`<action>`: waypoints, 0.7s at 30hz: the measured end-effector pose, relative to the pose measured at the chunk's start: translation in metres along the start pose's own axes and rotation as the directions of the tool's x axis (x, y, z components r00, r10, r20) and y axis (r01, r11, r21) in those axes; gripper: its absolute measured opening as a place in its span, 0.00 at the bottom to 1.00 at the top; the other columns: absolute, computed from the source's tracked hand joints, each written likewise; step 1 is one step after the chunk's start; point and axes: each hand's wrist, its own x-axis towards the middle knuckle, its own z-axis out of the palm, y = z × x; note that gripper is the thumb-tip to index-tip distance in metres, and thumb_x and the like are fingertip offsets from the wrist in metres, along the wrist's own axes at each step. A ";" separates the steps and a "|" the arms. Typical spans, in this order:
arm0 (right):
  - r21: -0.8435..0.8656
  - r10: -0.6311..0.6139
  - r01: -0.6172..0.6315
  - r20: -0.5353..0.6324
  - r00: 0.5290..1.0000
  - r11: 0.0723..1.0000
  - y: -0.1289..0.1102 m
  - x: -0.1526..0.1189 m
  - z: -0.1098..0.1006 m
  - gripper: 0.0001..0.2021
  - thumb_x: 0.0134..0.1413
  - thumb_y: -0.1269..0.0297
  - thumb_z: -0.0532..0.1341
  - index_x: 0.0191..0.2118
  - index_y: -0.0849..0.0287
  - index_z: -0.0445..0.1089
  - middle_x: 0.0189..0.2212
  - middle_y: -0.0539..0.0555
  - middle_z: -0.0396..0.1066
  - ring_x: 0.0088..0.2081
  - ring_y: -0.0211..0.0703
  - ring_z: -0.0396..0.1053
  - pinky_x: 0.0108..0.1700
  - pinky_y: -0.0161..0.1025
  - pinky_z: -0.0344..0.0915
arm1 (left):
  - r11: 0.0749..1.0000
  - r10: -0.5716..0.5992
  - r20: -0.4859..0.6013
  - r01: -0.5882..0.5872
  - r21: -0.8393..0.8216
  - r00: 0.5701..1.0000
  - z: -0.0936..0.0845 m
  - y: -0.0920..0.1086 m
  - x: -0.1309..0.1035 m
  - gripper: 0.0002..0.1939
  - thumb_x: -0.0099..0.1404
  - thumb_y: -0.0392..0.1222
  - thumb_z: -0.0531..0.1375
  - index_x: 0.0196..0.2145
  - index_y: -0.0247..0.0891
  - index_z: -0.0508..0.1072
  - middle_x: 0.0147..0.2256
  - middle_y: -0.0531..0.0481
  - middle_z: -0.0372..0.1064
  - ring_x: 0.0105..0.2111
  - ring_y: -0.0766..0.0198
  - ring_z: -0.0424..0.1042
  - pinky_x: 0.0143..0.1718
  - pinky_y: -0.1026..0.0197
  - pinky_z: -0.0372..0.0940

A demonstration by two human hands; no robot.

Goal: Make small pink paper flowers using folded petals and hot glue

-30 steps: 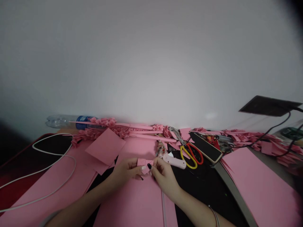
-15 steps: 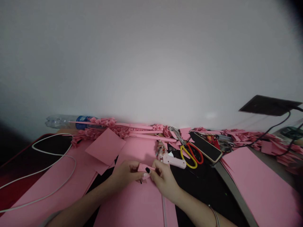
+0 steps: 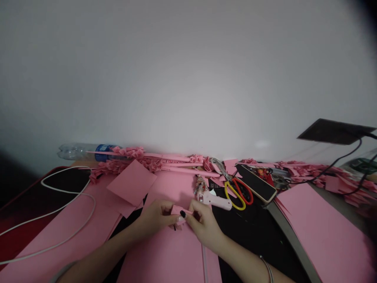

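A small folded piece of pink paper (image 3: 178, 210) is pinched between my two hands, above a large pink sheet (image 3: 165, 255). My left hand (image 3: 159, 214) grips its left side, the thumb lying across the front. On the right edge, my right hand (image 3: 202, 220) presses with thumb and curled fingers. The undersides of the fingers are partly hidden. Just beyond my right hand lies a pale pink glue gun (image 3: 216, 200), and to its right are scissors (image 3: 238, 194) with yellow and red handles.
Crumpled paper flowers on pink stems (image 3: 176, 169) line the wall. A plastic bottle (image 3: 78, 151) lies at back left, near a white cable (image 3: 64, 204). A phone (image 3: 256, 182) rests right of the scissors. Pink sheets (image 3: 330, 232) lie at right; a square sheet (image 3: 132, 182) at left.
Both hands stay in nearly the same place, still on the folded paper. The right thumb has shifted very slightly left and down; the things on the table look unchanged.
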 end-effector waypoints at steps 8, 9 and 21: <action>0.061 -0.001 0.001 -0.015 1.000 0.998 -0.001 0.000 0.000 0.19 0.59 0.58 0.56 0.21 0.55 0.50 0.18 0.43 0.49 0.22 0.35 0.49 0.24 0.34 0.46 | 1.000 0.002 0.019 -0.002 -0.014 1.000 0.000 0.003 -0.002 0.13 0.57 0.47 0.63 0.28 0.33 0.79 0.25 0.48 0.77 0.26 0.62 0.73 0.31 0.63 0.67; 0.068 -0.002 0.002 -0.011 1.000 0.998 -0.002 0.000 0.000 0.19 0.60 0.57 0.55 0.21 0.55 0.50 0.18 0.43 0.49 0.22 0.35 0.49 0.25 0.34 0.47 | 1.000 0.007 0.025 -0.006 -0.026 1.000 0.000 0.004 -0.003 0.13 0.57 0.47 0.63 0.28 0.33 0.78 0.24 0.48 0.77 0.26 0.62 0.73 0.31 0.62 0.67; 0.089 -0.022 0.027 -0.061 0.998 0.996 0.002 -0.001 -0.003 0.20 0.66 0.51 0.48 0.24 0.55 0.56 0.21 0.47 0.57 0.24 0.40 0.57 0.28 0.36 0.55 | 0.985 0.039 0.059 -0.028 -0.173 0.998 0.007 -0.007 -0.002 0.11 0.55 0.45 0.64 0.27 0.33 0.76 0.24 0.49 0.75 0.26 0.62 0.75 0.28 0.64 0.67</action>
